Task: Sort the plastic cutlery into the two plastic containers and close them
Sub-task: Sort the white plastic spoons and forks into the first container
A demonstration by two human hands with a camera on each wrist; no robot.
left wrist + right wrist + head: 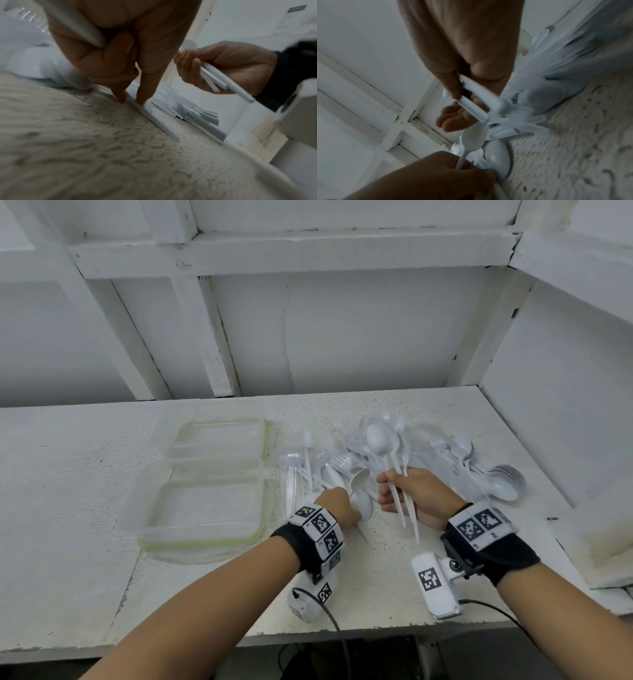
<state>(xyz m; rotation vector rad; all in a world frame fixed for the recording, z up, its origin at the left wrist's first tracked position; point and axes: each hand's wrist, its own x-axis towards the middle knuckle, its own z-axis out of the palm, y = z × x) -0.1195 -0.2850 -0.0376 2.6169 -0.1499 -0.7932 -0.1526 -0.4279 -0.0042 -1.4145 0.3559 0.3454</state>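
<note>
Nearest, the left hand (337, 506) is grasping white spoons (359, 484), two fingertips (142, 100) pressing the surface (68, 481). Just beside it, the right hand (416, 491) is holding its grip clenched on a spoon bundle (382, 440). Beyond, the loose cutlery pile (445, 453) is lying on the surface. Two lidded plastic containers (209, 491) are sitting left of it.
</note>
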